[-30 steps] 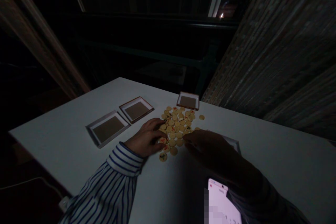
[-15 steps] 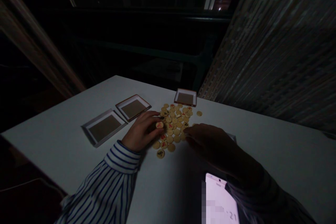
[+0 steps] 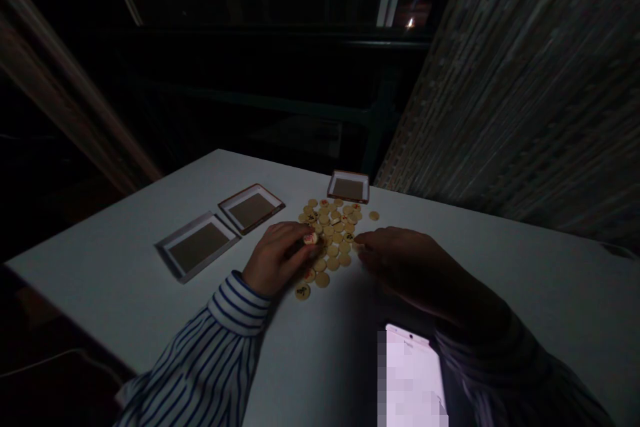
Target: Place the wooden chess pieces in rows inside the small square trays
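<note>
A heap of round pale game discs (image 3: 334, 233) with red and black marks lies on the white table (image 3: 125, 267). My left hand (image 3: 280, 255), in a striped sleeve, pinches one red-marked disc (image 3: 310, 239) at the heap's left edge. My right hand (image 3: 405, 261) rests in shadow on the heap's right side, fingers bent over the discs; what it holds is hidden. One black-marked disc (image 3: 302, 291) lies apart nearest me.
Two shallow brown-lined trays (image 3: 199, 245) (image 3: 251, 207) lie to the left, a small box (image 3: 349, 187) behind the heap. A lit phone (image 3: 413, 377) glows near the front edge. A brick wall (image 3: 525, 93) rises right; dark window behind.
My left hand has picked a red-marked disc off the table and holds it raised. My right hand has slid slightly forward along the heap. The view has shifted a little.
</note>
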Action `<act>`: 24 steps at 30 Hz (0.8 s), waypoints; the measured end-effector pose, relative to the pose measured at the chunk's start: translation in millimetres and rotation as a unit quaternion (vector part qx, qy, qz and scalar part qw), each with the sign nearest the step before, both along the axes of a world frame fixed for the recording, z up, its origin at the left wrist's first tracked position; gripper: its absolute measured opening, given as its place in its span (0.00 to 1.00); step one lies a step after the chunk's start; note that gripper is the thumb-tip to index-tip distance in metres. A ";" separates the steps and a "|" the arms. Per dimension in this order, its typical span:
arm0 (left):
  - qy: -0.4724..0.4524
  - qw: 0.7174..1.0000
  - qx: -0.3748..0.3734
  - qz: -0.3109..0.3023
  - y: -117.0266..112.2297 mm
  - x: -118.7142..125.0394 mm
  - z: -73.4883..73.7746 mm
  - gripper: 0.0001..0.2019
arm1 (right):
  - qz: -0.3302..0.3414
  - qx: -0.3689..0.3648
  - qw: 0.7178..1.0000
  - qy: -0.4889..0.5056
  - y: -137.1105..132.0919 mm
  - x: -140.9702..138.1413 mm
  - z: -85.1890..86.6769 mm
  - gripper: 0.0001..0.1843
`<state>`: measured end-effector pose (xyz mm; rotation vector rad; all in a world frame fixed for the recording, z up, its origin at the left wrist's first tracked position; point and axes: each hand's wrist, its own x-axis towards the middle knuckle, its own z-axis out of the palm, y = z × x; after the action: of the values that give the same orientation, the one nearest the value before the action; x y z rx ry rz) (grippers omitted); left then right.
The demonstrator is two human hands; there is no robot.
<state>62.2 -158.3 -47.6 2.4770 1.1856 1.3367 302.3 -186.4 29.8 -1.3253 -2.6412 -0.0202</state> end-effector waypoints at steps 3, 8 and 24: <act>-0.024 0.999 -0.005 0.021 -1.7 3.6 0.4 0.12 | -0.015 0.020 1.000 -0.010 1.1 5.8 2.7 0.15; -0.084 0.991 -0.060 0.079 -4.6 10.2 3.8 0.15 | -0.039 0.036 0.998 -0.015 -1.1 12.6 12.2 0.16; -0.093 0.985 -0.137 -0.042 -27.4 82.8 30.0 0.12 | -0.065 0.057 0.996 0.033 -11.7 37.7 39.6 0.19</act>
<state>145.0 -185.7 -17.6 2.1375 1.1244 1.2543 340.0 -198.1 69.4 -1.4307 -2.4560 -0.1407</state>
